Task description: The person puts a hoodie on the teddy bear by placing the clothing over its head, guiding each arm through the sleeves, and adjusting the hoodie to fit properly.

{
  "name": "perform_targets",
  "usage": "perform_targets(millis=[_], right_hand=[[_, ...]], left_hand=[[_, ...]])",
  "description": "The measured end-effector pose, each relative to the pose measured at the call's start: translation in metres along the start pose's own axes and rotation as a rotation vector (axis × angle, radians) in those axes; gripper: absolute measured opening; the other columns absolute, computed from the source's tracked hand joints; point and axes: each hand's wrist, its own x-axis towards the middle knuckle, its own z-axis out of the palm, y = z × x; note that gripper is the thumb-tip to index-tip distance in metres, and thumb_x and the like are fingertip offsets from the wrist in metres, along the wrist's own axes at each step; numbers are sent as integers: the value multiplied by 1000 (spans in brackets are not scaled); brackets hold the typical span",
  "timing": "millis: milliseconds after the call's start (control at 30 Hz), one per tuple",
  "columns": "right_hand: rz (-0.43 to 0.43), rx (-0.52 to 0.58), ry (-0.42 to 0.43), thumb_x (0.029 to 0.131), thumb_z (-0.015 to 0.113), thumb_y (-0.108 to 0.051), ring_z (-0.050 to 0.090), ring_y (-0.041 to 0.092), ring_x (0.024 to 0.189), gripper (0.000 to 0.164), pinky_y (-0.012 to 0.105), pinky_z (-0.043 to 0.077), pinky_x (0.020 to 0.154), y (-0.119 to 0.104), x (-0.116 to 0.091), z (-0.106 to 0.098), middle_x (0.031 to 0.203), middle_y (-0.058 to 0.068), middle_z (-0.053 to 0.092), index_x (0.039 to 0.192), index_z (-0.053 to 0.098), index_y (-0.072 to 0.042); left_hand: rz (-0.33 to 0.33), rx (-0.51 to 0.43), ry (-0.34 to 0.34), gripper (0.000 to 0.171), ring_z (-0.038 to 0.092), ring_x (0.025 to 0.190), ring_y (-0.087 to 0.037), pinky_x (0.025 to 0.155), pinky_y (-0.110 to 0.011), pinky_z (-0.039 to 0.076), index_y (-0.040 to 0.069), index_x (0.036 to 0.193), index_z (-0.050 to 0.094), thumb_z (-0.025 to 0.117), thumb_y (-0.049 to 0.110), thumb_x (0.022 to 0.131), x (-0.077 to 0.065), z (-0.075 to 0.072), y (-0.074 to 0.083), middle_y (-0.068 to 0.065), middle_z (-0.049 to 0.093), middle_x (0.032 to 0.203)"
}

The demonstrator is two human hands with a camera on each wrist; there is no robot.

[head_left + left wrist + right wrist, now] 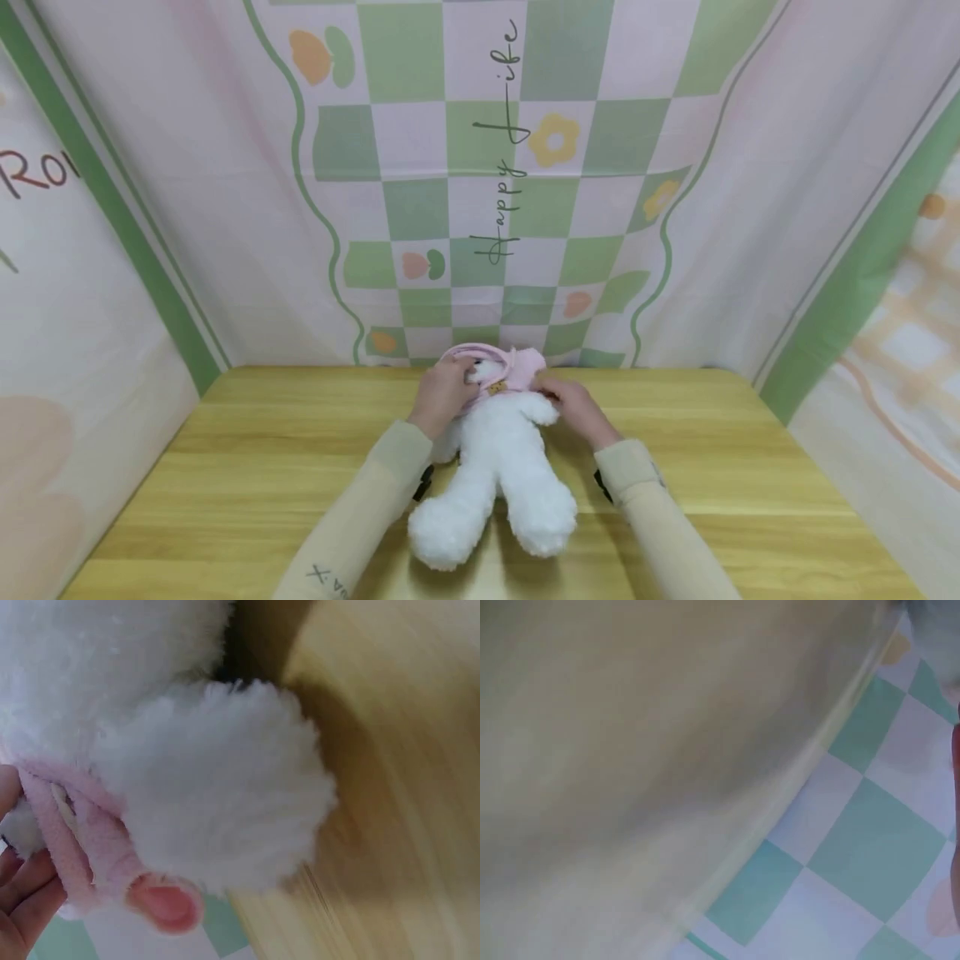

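Plush toy (pixel 491 442), head (pixel 487 369) inside pink hood (pixel 527 364)

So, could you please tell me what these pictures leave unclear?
Head view: part of the face of the plush toy, hidden by the left hand.
Head view: details of the brown patch on the pink hood, too small.
Left wrist view: part of that hand, beyond the left edge.
Right wrist view: most of the right hand, beyond the right edge.

White plush toy (pixel 495 442) | fluffy, lying on table (pixel 750 467) | legs apart | pink headpiece (pixel 527 364) (eared) around its face
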Motion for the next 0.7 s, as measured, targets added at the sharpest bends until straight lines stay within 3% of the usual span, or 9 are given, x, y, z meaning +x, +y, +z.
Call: perform_targets(millis=[167, 267, 400, 567, 700], right_hand=[[-38, -41, -61, 90, 54, 3, 68, 28, 88, 20, 39, 57, 80, -4, -5, -7, 96, 14, 73, 98, 71, -3], [-41, -37, -122, 90, 55, 2, 64, 18, 77, 16, 29, 54, 71, -5, -3, -12, 84, 8, 70, 90, 69, -7], [37, -20, -184, 90, 52, 3, 55, 12, 72, 17, 25, 47, 66, -6, 1, -16, 76, 4, 63, 82, 62, -9], [151, 6, -76, 93, 49, -1, 59, 23, 79, 18, 35, 49, 72, -15, 4, -17, 87, 14, 66, 99, 65, -2], [178, 86, -17, 98, 50, -14, 62, 27, 89, 22, 38, 51, 77, -31, 10, -21, 100, 16, 68, 107, 67, -4]], left_hand=[[-30, -12, 62, 16, 67, 74, -26, 64, -37, 55, 11, 90, 69, 73, 14, 74, 0, 1, 0, -7, 71, 85], [-11, -9, 24, 18, 67, 77, -25, 66, -38, 55, 11, 95, 69, 72, 15, 77, -1, 0, 0, -8, 70, 91], [3, 6, -40, 27, 67, 85, -26, 73, -39, 57, 13, 108, 69, 70, 19, 82, -2, -2, -4, -10, 67, 111], [30, -15, -83, 35, 66, 82, -25, 73, -39, 56, 13, 123, 63, 64, 23, 89, -8, -6, -7, -15, 60, 124], [73, -69, -55, 40, 65, 88, -27, 76, -39, 57, 7, 129, 57, 61, 22, 92, -15, -3, -9, -18, 56, 127]])
